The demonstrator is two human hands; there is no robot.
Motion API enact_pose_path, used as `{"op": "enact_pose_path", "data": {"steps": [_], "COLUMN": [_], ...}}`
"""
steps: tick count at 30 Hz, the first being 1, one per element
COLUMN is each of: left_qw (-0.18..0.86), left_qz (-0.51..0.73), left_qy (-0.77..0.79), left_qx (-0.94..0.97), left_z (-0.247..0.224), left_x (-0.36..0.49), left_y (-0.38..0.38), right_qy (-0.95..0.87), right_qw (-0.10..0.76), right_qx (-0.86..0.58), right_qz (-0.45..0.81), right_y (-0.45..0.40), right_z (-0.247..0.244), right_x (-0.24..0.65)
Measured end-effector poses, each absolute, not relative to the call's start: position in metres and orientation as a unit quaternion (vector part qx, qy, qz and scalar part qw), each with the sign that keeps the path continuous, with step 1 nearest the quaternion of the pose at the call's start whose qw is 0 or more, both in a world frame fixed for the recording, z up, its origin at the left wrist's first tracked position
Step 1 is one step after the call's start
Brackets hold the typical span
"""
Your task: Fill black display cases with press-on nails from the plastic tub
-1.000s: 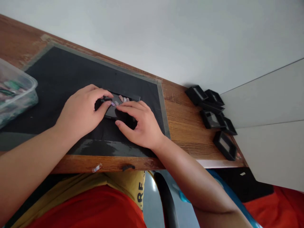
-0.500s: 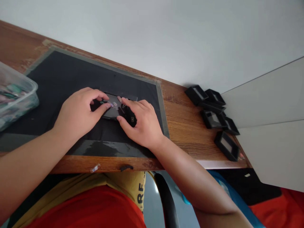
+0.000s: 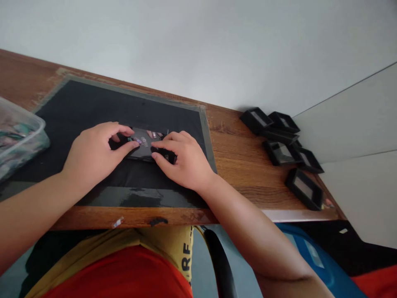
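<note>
A dark, shiny flat panel (image 3: 141, 154) lies on the black mat between my hands, with several small coloured pieces on it. My left hand (image 3: 93, 149) rests at its left end. Thumb and forefinger are apart, and the thumb tip is close to a small purple piece (image 3: 137, 141). Over the panel's right part is my right hand (image 3: 186, 161), its forefinger and thumb tips a little apart near the surface. Small pinkish pieces (image 3: 151, 134) lie at the panel's far edge. The right fingers hide part of the panel. Whether either hand touches a piece is unclear.
A clear plastic tub (image 3: 23, 145) of small coloured pieces stands at the left. Several black boxes (image 3: 304, 188) with window-like tops are grouped at the right. The black mat (image 3: 102, 99) is taped to the wooden table (image 3: 242, 165), which meets a pale wall.
My right forefinger has drawn back from the far-edge pieces towards the thumb, narrowing the gap. My left hand keeps about the same pose. The camera view has shifted slightly.
</note>
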State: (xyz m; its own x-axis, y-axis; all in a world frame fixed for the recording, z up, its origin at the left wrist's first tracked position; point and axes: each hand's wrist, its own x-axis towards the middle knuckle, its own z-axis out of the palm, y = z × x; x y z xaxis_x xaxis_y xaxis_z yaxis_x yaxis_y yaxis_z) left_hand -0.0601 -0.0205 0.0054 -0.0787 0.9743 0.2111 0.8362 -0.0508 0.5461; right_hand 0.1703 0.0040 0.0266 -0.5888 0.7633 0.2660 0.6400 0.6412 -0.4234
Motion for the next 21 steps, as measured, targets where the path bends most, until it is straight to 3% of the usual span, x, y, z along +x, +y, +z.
{"op": "enact_pose_path", "data": {"steps": [12, 21], "left_qw": [0.079, 0.173], "left_qz": [0.272, 0.275], "left_qy": [0.634, 0.66], "left_qx": [0.719, 0.677], "left_z": [0.005, 0.011], "left_x": [-0.061, -0.073], "left_y": [-0.027, -0.024], "right_qy": [-0.898, -0.914], "right_qw": [0.138, 0.102], "right_qx": [-0.404, -0.378], "right_qz": [0.107, 0.105], "right_y": [0.0, 0.0], "right_z": [0.027, 0.026], "right_x": [0.165, 0.16]}}
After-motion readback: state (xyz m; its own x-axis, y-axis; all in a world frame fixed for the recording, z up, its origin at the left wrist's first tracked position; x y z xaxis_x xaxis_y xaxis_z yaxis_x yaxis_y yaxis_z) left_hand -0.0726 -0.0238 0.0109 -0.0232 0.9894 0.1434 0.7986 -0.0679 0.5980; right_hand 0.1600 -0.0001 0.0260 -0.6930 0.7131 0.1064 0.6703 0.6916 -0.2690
